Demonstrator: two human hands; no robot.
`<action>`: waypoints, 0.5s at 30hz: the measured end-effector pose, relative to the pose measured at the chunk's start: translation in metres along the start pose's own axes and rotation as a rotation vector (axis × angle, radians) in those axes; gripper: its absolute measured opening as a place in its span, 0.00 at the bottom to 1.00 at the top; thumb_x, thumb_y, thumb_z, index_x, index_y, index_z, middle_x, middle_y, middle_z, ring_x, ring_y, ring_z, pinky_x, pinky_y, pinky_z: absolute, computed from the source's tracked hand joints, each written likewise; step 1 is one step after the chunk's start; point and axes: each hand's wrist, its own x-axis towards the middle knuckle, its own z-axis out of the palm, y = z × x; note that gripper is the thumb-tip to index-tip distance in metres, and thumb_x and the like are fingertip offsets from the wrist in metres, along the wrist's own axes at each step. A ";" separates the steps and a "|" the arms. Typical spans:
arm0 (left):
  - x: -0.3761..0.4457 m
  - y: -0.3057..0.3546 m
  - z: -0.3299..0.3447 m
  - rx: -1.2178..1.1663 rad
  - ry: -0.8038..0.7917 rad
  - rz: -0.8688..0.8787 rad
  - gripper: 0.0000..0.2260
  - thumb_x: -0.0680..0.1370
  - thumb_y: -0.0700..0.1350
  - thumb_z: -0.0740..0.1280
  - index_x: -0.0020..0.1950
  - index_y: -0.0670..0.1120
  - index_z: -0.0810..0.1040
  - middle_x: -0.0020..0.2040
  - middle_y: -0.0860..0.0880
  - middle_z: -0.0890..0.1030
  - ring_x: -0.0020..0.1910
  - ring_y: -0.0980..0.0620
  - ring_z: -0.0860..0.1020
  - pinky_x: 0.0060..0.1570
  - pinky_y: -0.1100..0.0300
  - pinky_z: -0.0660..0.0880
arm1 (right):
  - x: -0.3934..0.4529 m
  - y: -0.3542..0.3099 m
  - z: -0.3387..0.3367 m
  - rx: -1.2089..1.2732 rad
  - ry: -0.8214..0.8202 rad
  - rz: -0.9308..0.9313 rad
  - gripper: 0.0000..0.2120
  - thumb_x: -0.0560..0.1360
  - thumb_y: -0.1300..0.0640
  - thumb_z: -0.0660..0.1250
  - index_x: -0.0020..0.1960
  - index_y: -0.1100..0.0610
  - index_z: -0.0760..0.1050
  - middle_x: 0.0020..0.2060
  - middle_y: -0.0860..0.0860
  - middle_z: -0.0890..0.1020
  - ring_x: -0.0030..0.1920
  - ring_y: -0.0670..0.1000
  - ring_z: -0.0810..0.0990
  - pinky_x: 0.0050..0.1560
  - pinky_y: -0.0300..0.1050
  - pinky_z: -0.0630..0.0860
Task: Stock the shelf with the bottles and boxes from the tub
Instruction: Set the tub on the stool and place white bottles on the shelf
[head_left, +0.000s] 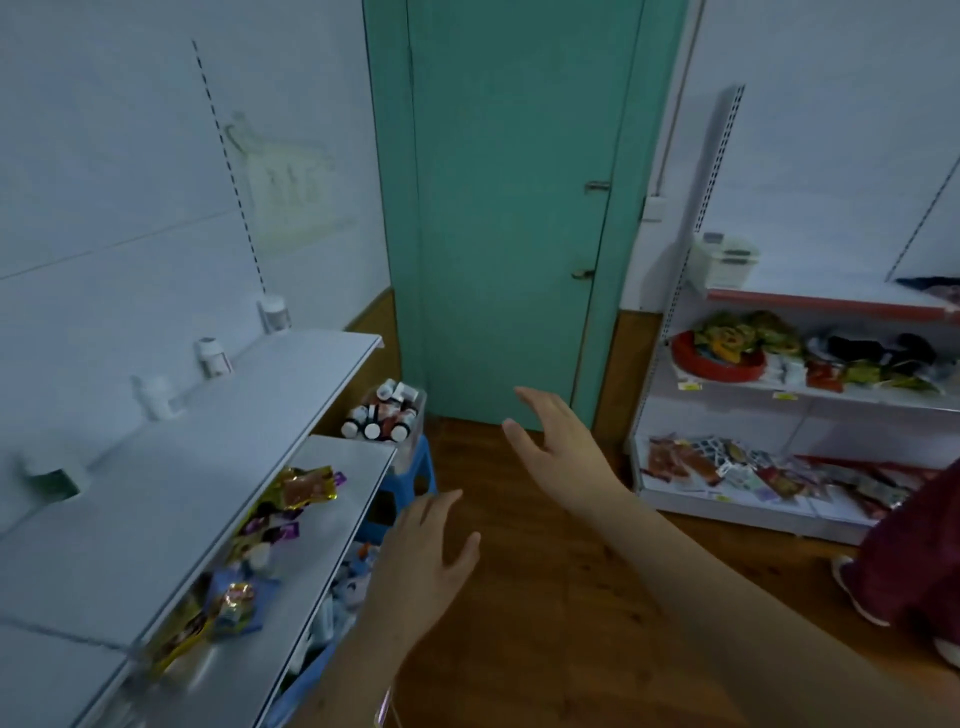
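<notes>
A clear tub (415, 415) full of small bottles with white caps stands on a blue stool (415, 470) at the far end of the white shelf (218, 447). Three white bottles stand along the shelf's back wall, the farthest bottle (273, 312), the middle bottle (213, 357) and the near bottle (156, 397), plus a green-and-white box (54, 480) nearer to me. My left hand (421, 561) hovers with fingers spread beside the lower shelf's edge, holding nothing. My right hand (556, 441) is stretched forward over the floor, fingers straight and empty.
Shiny snack packets (296, 493) lie on the lower shelf board. A green door (509, 208) closes the far wall. Another white rack (800, 395) with packets and a red tray stands at the right. A person in dark red clothing (914, 551) stands at the right edge.
</notes>
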 end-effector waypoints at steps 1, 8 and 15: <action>0.020 -0.002 0.000 0.005 0.002 -0.002 0.27 0.77 0.64 0.58 0.74 0.55 0.64 0.68 0.53 0.70 0.65 0.55 0.71 0.63 0.53 0.74 | 0.019 0.005 0.000 -0.001 0.001 -0.005 0.27 0.81 0.41 0.56 0.77 0.50 0.60 0.74 0.47 0.67 0.73 0.47 0.65 0.72 0.45 0.64; 0.137 -0.022 0.021 0.031 -0.003 -0.024 0.24 0.80 0.58 0.62 0.74 0.53 0.66 0.69 0.53 0.71 0.67 0.54 0.69 0.66 0.57 0.70 | 0.140 0.064 0.009 0.009 -0.027 -0.029 0.27 0.82 0.42 0.57 0.77 0.51 0.60 0.73 0.48 0.67 0.73 0.48 0.65 0.70 0.45 0.65; 0.281 -0.056 0.077 0.026 0.050 -0.117 0.22 0.78 0.60 0.62 0.70 0.53 0.69 0.63 0.52 0.74 0.61 0.53 0.73 0.60 0.53 0.75 | 0.290 0.152 0.029 0.018 -0.091 -0.106 0.26 0.82 0.43 0.57 0.77 0.52 0.60 0.73 0.48 0.67 0.73 0.48 0.65 0.69 0.42 0.63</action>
